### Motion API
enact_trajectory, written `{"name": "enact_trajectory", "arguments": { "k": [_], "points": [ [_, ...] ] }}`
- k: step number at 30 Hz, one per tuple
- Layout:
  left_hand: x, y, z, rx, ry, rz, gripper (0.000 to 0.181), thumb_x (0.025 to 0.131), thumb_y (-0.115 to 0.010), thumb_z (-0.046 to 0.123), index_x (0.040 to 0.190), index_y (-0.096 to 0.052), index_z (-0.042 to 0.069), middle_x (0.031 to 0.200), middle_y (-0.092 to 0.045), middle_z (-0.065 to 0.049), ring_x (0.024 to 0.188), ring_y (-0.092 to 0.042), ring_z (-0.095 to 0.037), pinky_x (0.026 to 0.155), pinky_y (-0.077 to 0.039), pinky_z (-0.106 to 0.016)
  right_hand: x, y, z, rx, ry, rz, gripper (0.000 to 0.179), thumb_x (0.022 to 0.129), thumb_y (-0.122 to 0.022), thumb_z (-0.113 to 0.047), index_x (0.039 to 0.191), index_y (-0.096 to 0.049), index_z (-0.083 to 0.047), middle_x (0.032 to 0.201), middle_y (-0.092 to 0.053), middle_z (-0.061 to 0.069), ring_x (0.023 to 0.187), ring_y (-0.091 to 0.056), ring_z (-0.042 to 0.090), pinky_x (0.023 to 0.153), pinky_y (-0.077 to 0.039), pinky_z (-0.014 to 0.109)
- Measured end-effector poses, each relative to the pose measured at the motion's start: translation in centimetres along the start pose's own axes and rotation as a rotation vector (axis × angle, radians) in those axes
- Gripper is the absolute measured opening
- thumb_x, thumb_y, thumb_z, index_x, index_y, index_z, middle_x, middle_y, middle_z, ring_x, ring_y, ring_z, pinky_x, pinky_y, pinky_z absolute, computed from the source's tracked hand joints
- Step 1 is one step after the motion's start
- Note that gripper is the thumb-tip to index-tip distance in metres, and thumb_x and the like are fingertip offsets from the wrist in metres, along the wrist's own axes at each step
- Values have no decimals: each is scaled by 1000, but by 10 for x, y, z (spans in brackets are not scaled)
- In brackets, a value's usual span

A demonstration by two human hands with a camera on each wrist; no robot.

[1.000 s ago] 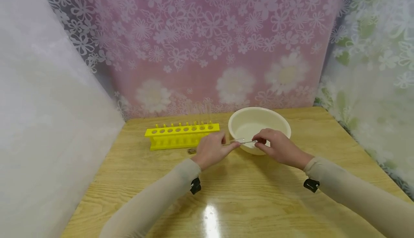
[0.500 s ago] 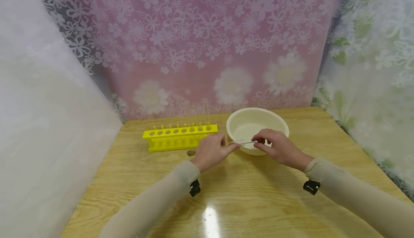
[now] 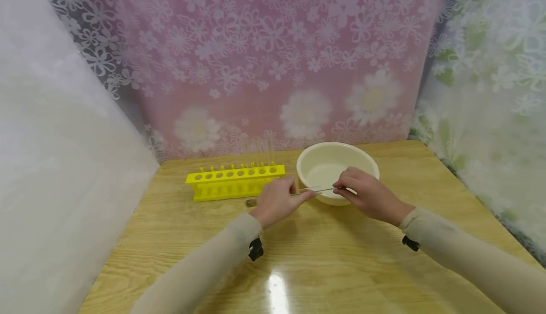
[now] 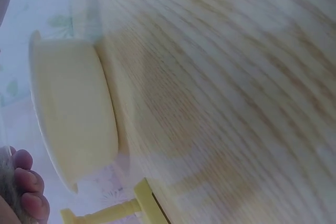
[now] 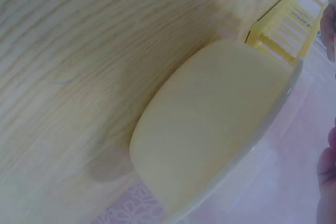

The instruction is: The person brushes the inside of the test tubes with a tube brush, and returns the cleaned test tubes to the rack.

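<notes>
In the head view, my left hand (image 3: 277,201) grips a clear glass test tube (image 3: 308,189), its mouth towards the right. Dark bristles of a test tube brush (image 3: 250,203) show at the tube's far left end, past the hand. The same bristles (image 4: 11,190) appear grey beside my curled left fingers (image 4: 30,182) in the left wrist view. From the mouth of the tube runs the brush's thin wire handle, whose end my right hand (image 3: 367,193) pinches between thumb and fingers. Both hands are over the near side of a cream basin (image 3: 304,162).
A yellow test tube rack (image 3: 230,194) stands left of the basin, with several clear tubes (image 3: 270,149) upright at its right end. The wooden table (image 3: 204,252) is bordered by a flowered pink backdrop (image 3: 256,67) and cloth on both sides.
The head view has drifted slightly, so rack and basin sit a little further left. My right fingers have rolled a little on the wire's end; the left hand keeps its grip.
</notes>
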State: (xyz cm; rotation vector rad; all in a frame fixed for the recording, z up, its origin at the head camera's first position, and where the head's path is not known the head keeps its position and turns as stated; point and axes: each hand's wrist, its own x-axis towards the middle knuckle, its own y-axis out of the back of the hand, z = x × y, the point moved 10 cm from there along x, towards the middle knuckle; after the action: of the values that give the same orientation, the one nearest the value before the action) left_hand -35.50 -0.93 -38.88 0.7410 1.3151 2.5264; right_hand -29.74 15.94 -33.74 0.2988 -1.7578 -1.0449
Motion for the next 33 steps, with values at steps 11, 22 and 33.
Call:
{"name": "enact_trajectory", "arguments": {
  "k": [11, 22, 33],
  "points": [
    [-5, 7, 8, 37, -101, 64, 52, 87, -63, 69, 73, -50, 21, 60, -48, 7, 47, -37, -8, 42, -29, -23, 1, -9, 5, 145, -156, -115, 15, 92, -73, -8, 91, -61, -17, 84, -56, -13, 72, -48, -1, 64, -44, 20],
    [-6, 11, 24, 134, -192, 138, 52, 86, -68, 66, 72, -50, 19, 58, -43, 8, 45, -33, -6, 40, -23, -21, -14, -25, 33, 627, -754, -268, 30, 103, -59, -23, 85, -55, -1, 64, -43, 0, 52, -34, 10, 52, -35, 28],
    [-5, 7, 23, 99, -176, 123, 53, 87, -69, 62, 74, -54, 13, 58, -42, 6, 45, -32, -8, 42, -23, -22, -20, -30, 42, 663, -838, -281, 29, 104, -59, -28, 90, -60, -2, 66, -48, 2, 55, -40, 12, 54, -39, 30]
  ]
}}
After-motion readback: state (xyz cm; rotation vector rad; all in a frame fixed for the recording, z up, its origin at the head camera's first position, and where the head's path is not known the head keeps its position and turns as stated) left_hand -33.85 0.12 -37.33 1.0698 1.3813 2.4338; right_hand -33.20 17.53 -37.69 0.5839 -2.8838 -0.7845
